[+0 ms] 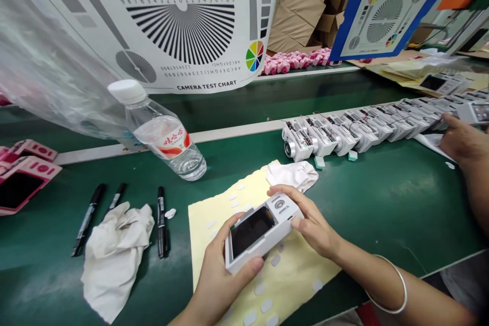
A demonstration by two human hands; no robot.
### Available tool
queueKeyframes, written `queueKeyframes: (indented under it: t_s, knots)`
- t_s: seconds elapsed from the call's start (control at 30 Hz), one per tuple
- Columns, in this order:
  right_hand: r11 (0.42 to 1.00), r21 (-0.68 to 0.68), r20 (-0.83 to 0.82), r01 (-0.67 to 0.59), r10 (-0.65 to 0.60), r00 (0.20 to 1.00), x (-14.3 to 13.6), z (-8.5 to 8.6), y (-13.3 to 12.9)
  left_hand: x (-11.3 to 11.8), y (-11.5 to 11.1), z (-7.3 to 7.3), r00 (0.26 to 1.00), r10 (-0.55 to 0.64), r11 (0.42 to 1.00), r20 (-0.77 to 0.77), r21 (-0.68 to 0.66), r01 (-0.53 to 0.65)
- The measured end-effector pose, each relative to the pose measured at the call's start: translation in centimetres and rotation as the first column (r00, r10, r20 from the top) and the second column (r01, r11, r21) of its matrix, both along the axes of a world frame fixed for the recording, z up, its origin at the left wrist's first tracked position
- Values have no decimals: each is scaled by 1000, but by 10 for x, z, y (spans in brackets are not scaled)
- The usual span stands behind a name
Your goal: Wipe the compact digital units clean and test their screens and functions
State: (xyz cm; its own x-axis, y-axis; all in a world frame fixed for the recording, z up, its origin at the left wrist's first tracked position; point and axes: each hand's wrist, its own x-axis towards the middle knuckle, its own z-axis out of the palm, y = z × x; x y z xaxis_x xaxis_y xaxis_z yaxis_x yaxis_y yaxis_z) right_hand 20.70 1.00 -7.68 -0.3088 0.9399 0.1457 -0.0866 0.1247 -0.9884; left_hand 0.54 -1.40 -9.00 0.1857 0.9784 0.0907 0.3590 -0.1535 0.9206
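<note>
A white compact camera [280, 220] is held tilted above a yellow sheet [206, 229], its dark screen and round button pad turned up toward me. My left hand [219, 267] is closed around its lower left end, thumb along the near edge. Fingers of my right hand [315, 224] grip the right end, with the index finger over the far corner and the thumb on the near side by a small slot. Small pale sticker-like pieces dot the sheet. A crumpled white cloth [294, 174] lies just beyond the camera.
A water bottle [168, 137] leans at the left, near black markers [161, 224] and another cloth [114, 260]. Opened white camera bodies [324, 135] line up at the back right, where a co-worker's hand [464, 140] holds a device. A test chart [214, 69] hangs ahead; pink cameras [26, 178] sit left.
</note>
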Motion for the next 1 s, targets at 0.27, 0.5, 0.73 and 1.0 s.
queueKeyframes:
  t_s: [0.27, 0.5, 0.73, 1.0]
  knots:
    - [943, 272, 129, -190, 159, 979, 6, -4, 1, -23, 20, -1, 923, -12, 610, -385, 729, 312]
    - [852, 513, 200, -108, 3, 980, 4, -11, 2, -23, 25, 3, 901, -27, 491, -433, 780, 389]
    - [894, 448, 168, -26, -55, 984, 1, -10, -1, -24, 19, -1, 898, -135, 641, -419, 654, 402]
    - [991, 121, 74, -55, 47, 996, 2, -7, -11, -18, 18, 2, 943, -259, 791, -209, 514, 332]
